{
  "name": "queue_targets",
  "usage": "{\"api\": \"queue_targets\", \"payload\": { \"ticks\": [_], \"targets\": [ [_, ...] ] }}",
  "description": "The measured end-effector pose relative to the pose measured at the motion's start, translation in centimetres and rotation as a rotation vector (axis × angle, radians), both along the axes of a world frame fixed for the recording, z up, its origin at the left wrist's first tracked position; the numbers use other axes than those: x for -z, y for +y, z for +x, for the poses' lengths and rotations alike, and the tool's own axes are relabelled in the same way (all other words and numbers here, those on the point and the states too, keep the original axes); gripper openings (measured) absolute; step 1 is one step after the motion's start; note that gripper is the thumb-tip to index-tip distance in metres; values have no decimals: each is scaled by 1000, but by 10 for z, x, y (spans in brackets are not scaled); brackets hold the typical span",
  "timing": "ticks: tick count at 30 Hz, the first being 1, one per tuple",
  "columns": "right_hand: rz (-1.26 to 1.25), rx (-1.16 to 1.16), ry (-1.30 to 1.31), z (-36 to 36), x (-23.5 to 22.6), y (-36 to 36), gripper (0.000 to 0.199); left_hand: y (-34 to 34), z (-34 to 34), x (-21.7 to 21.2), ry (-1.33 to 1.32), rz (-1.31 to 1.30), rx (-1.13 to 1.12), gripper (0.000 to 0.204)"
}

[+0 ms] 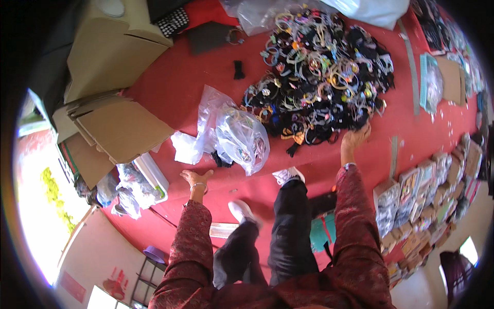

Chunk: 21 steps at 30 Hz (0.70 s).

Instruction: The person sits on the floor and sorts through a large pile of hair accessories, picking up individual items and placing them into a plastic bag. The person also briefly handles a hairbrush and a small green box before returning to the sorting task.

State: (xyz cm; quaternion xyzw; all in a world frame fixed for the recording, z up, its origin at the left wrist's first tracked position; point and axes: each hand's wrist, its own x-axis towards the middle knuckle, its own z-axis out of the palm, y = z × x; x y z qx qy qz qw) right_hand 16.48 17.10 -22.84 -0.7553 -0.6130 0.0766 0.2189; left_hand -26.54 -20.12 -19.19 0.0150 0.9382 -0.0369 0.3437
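Note:
A large heap of hair ties (319, 77), mostly black with coloured rings and small charms, lies on the red cloth (206, 56). My right hand (356, 137) is at the heap's near right edge. Its fingers look drawn together among the ties, and what they grip is too small to make out. My left hand (196, 178) is apart from the heap, its fingers spread with nothing in them. Just beyond it lie a white plastic piece (185, 148) and a clear plastic bag (239, 135) with small coloured items inside. A lone black hair tie (239, 70) sits left of the heap.
Cardboard boxes (123, 129) stand at the left, beside a white bin (150, 177). Rows of packed bundles (411, 185) line the right. More plastic bags (370, 13) lie beyond the heap. My legs and white shoes (242, 210) are below the cloth's near edge.

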Motion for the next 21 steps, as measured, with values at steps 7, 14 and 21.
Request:
{"api": "queue_targets", "payload": {
  "ticks": [7, 14, 21],
  "targets": [
    [-66, 204, 197, 100, -70, -102, 27, 2, -10, 28, 115, -185, 139, 140],
    [-768, -104, -194, 138, -191, -377, 36, -4, -17, 43, 66, -281, 134, 144],
    [-969, -738, -429, 94, -166, -386, 51, -8, -33, 36, -140, -284, 157, 134]
  ]
}}
